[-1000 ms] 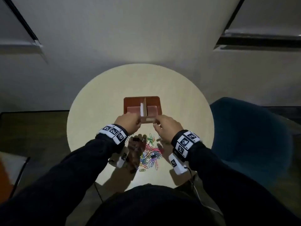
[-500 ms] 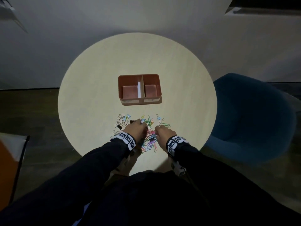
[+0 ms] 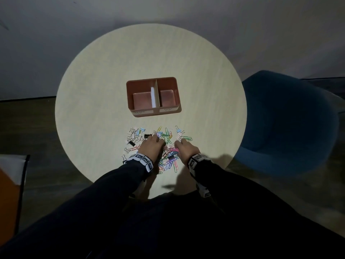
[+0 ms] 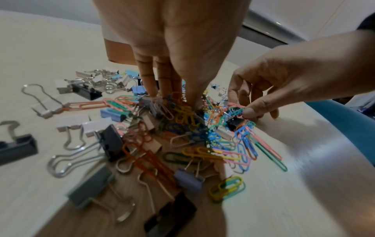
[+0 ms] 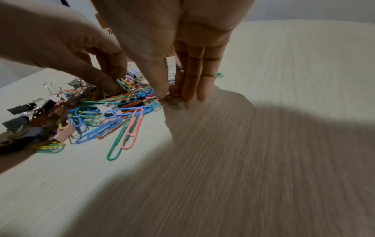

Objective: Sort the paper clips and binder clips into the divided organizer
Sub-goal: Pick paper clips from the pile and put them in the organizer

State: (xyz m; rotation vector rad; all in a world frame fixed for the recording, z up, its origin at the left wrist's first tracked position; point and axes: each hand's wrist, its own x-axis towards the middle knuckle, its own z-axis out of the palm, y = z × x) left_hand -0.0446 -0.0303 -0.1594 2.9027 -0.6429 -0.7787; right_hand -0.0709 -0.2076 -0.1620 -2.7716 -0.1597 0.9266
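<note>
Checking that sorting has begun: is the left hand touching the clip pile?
Touching. The left wrist view shows the left hand with fingertips planted in the clip pile.

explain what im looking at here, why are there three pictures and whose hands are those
No machine here: one person wears three cameras. The head view looks down on a round table; the other two look along each wrist at the fingers. A brown divided organizer stands with both compartments empty of clips. Nearer the person lies a mixed pile of coloured paper clips and binder clips. The left hand and right hand both reach fingertips-down into the pile. Whether either has pinched a clip yet I cannot tell.
</note>
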